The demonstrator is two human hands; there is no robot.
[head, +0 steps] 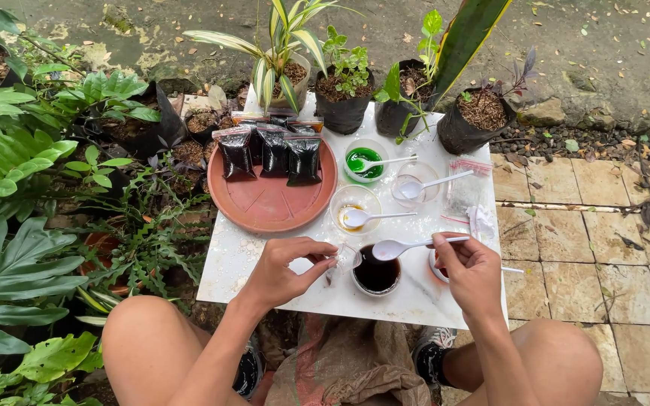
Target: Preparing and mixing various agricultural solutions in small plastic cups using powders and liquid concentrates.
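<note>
While our right hand (pixel 472 271) grips a spoon (pixel 415 246) over the dark cup (pixel 376 274), our left hand (pixel 283 269) pinches an empty bag (pixel 346 257) beside it; three filled bags (pixel 271 153) lie beyond.

Both forearms reach forward from the bare knees. The left hand (pixel 283 271) is curled, thumb and fingertips pinched together toward the right. The right hand (pixel 469 272) sits level with it, well apart, knuckles up, fingers closed in a pinch pointing left.
</note>
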